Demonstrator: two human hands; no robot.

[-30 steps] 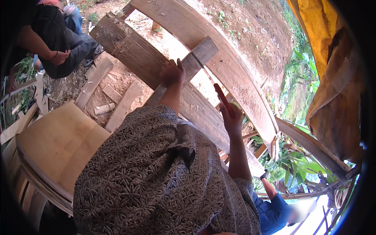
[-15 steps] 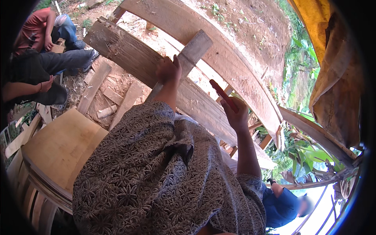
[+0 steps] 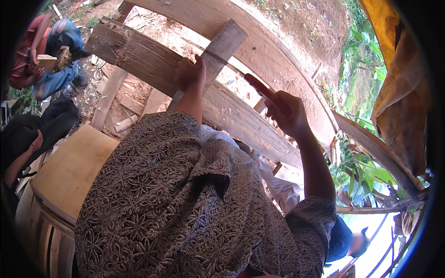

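My right hand (image 3: 288, 111) is closed around the red handle (image 3: 264, 90) of what looks like a handsaw. Seen edge-on, its blade is a thin dark line running across a short grey board (image 3: 225, 42). That board lies crosswise over a long weathered plank (image 3: 153, 62) and reaches to a second broad plank beyond. My left hand (image 3: 191, 74) grips the short board beside the dark line, thumb raised; its fingertips are partly hidden.
A broad reddish plank (image 3: 287, 69) curves along the far side. Plywood (image 3: 74, 167) sits on stacked wood at lower left. Two people sit at left; another person (image 3: 345, 241) is at lower right. Offcuts litter the ground. A yellow-brown tarp (image 3: 401, 92) hangs at right.
My right hand has moved nearer to me and to the right, drawing the red handle back from the short board. My left hand stays on the board. The view has shifted slightly.
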